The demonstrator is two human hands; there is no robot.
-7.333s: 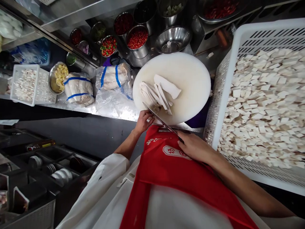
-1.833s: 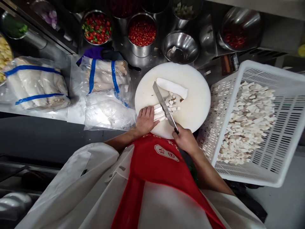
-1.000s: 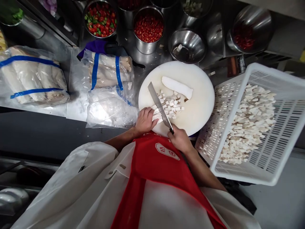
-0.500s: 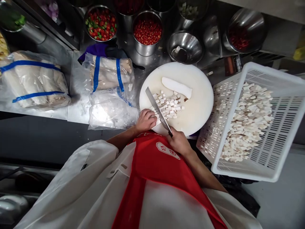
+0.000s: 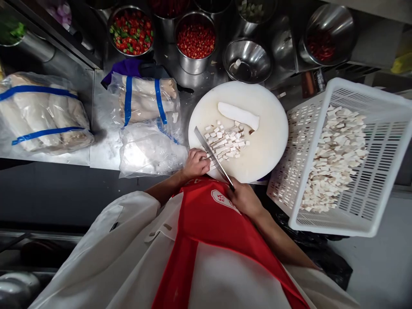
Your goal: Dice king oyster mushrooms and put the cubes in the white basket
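Kitchen knife [image 5: 211, 152] slants over a white cutting board [image 5: 268, 128], tip forward-left.
Fingers of the right hand [image 5: 246, 198] wrap its handle; those of the left hand [image 5: 196, 163] curl beside mushroom cubes [image 5: 229, 141], grip unclear. The cubes lie well apart from the right rim.

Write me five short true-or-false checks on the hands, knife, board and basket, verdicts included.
1. The right hand grips the knife. True.
2. White cubes lie on the board. True.
3. The basket stands left of the board. False: the basket is right of the board.
4. The left hand is inside the basket. False: the left hand is at the board's near left edge.
5. A long white piece lies beyond the cubes. True.
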